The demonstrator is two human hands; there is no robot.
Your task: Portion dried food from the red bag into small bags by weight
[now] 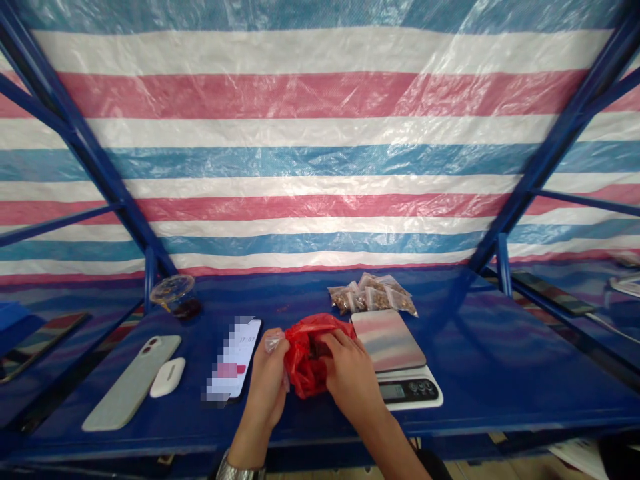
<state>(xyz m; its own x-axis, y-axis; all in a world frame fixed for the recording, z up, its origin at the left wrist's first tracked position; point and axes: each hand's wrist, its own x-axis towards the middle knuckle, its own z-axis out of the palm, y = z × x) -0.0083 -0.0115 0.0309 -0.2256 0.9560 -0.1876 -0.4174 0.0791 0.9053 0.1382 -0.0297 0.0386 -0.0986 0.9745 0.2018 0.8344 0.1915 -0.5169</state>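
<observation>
A crumpled red plastic bag (306, 380) stands with its mouth open between my hands. My left hand (270, 363) is closed at its left edge, with a crinkled clear plastic bag (273, 343) showing between thumb and fingers. Into the mouth of the red bag reach the bent fingers of my right hand (347, 367). Something dark lies inside by those fingertips; what they pinch is hidden. Just right of this hand is a kitchen scale (395, 343) with a metal plate and a small display. Behind it, several small clear zip bags (373, 295) of brown bits lie in a pile.
Left of my hands lie a lit phone (235, 360), a white earbud case (168, 377) and a pale phone (131, 383). A clear plastic cup (177, 297) with dark contents stands at the back left. Blue metal posts (540, 147) frame the blue table (500, 373); a striped sheet hangs behind.
</observation>
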